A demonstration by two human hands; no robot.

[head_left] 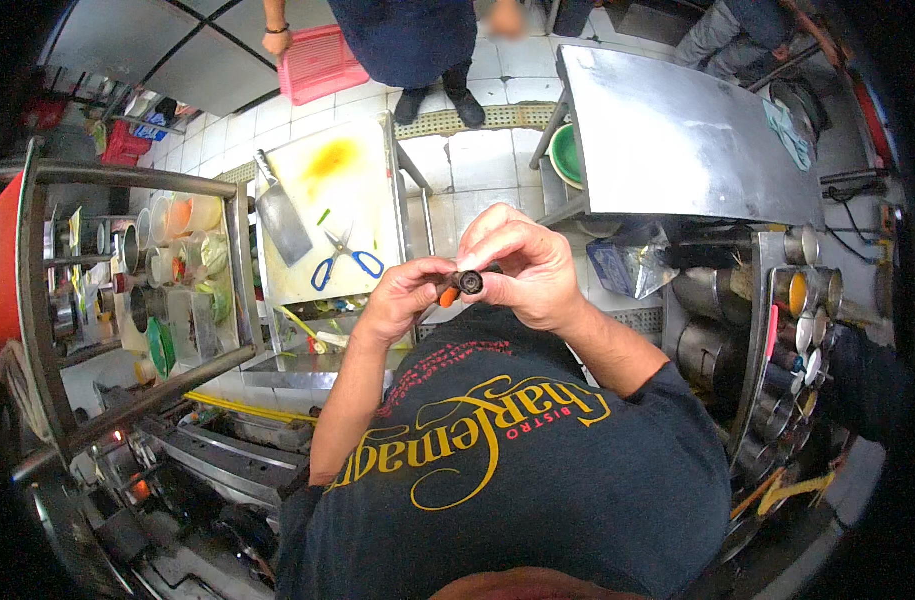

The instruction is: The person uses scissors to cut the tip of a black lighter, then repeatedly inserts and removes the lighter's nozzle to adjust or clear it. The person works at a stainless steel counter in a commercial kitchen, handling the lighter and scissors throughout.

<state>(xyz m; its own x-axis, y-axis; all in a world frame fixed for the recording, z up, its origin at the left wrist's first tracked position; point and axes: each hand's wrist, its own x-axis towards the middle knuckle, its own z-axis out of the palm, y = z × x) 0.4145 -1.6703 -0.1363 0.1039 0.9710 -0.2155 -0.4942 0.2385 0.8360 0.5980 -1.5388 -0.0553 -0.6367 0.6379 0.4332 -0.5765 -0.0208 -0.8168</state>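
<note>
Both my hands meet in front of my chest around a small dark thing with a round, ring-like black end (pixel 470 283) and an orange piece (pixel 448 297) beside it; its exact kind I cannot make out. My right hand (pixel 529 270) pinches the black end between thumb and fingers. With fingertips closed, my left hand (pixel 405 297) grips it on the side by the orange piece. Ahead and to the left lies a white cutting board (pixel 307 230), stained yellow. On it rest a cleaver (pixel 282 220) and blue-handled scissors (pixel 345 258) with open blades.
Green vegetable scraps (pixel 322 335) lie below the board. At left stands a metal rack (pixel 239 260) with plastic containers. A steel table (pixel 677 130) is at the far right, with shelves of pots (pixel 712 295) nearer. A person (pixel 407 40) ahead holds a pink basket (pixel 317 65).
</note>
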